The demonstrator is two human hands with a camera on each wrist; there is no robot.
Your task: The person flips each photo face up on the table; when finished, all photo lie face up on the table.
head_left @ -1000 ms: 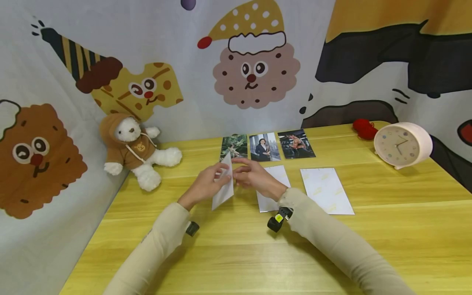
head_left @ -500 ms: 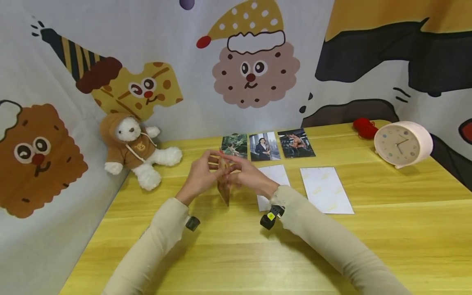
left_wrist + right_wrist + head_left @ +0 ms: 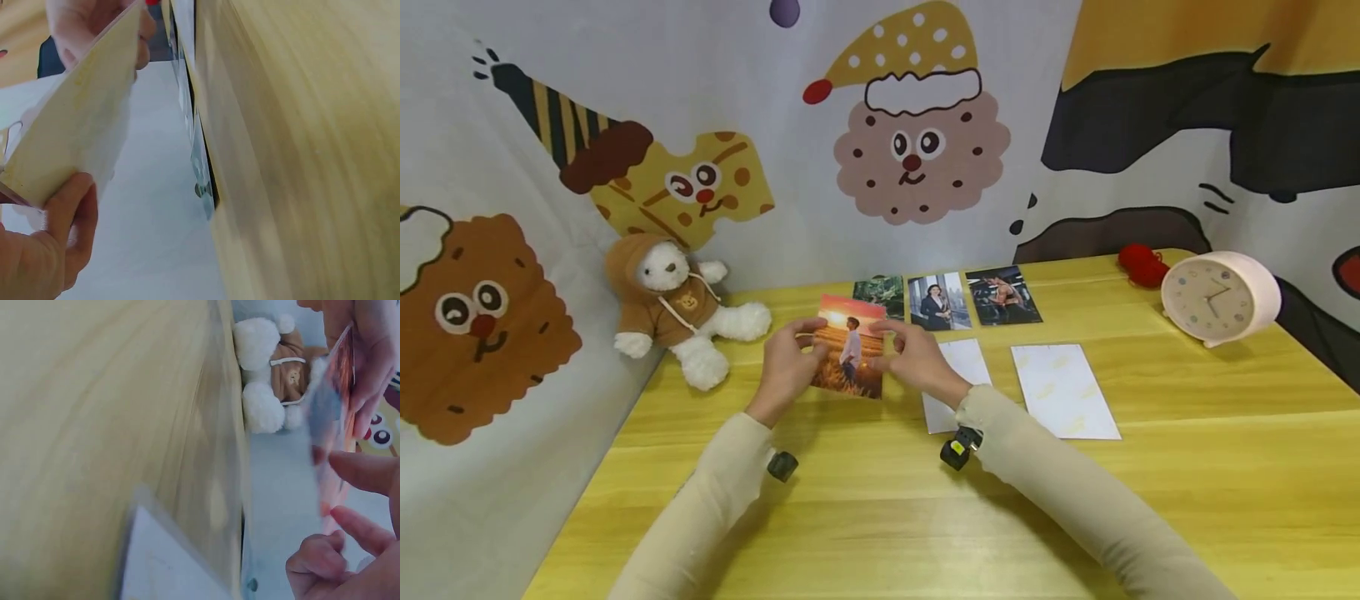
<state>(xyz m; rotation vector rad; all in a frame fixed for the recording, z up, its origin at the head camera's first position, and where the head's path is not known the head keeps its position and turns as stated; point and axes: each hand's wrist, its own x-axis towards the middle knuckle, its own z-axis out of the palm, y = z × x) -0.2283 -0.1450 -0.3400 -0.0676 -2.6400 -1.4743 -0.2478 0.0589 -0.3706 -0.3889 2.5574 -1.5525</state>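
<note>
A photo card [image 3: 850,354] with a person in a wheat field under a red sunset is held up off the table, picture side toward the head camera. My left hand [image 3: 788,360] pinches its left edge between thumb and fingers. At the opposite edge my right hand [image 3: 917,357] pinches the card too. Its pale back shows in the left wrist view. Behind it lie three face-up photos: a green forest photo [image 3: 880,292], partly covered by the held card, an office portrait [image 3: 936,302] and a gym photo [image 3: 1003,294].
Two white face-down cards lie to the right, one partly behind my right hand [image 3: 964,367], the other a whole card [image 3: 1065,390]. A plush bear [image 3: 681,312] sits at the left. A pink clock [image 3: 1213,298] and red yarn [image 3: 1142,265] stand back right on the wooden table [image 3: 880,517].
The held card has turned over, from its white back, through edge-on, to its sunset picture. Both hands now hold it by opposite sides and have moved slightly apart.
</note>
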